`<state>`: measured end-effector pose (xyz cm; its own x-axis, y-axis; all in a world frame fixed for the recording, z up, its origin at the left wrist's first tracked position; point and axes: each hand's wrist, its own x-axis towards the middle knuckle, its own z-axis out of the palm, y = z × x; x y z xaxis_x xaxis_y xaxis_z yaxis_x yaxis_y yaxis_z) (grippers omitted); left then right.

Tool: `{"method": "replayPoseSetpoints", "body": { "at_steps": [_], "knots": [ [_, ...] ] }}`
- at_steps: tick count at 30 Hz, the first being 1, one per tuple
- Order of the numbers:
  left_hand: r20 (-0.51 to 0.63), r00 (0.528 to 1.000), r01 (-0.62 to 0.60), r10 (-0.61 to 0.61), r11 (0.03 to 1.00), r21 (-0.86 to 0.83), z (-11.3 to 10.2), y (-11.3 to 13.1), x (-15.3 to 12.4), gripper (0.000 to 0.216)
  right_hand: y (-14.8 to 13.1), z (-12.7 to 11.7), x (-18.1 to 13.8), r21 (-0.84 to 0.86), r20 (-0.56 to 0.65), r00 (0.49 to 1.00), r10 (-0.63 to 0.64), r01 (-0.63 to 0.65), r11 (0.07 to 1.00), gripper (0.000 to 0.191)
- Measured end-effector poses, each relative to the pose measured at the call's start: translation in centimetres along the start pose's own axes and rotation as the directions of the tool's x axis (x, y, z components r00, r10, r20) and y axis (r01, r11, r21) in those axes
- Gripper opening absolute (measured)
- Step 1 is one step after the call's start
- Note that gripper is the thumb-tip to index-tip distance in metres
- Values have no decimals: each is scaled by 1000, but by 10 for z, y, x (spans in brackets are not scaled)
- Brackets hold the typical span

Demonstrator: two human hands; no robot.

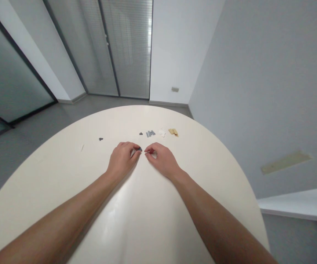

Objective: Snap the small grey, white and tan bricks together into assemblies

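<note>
Your bare left hand (122,157) and right hand (162,159)
Both your forearms (73,218) show uncovered, smooth in outline, each tapering to a narrower wrist (112,177).

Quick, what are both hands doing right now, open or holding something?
Left hand: closed, pinching a small dark piece.
Right hand: curled; whether it holds anything cannot be told.

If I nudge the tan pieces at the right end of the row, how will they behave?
The tan pieces look thin and flat, so they would probably slide rather than roll. They lie bunched together, so pushing one may shift its neighbours. The table looks smooth and shiny, hinting at little grip.
</note>
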<state>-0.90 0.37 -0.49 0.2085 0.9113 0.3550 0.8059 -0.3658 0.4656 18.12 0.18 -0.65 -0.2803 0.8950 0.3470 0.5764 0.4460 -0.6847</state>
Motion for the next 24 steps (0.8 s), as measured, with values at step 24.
{"method": "replayPoseSetpoints", "body": {
  "at_steps": [24],
  "knots": [
    [143,964,-248,222,949,195,-1,16,-9,35,1,1,0,2,9,1000,1,-1,1000,10]
  ]
}}
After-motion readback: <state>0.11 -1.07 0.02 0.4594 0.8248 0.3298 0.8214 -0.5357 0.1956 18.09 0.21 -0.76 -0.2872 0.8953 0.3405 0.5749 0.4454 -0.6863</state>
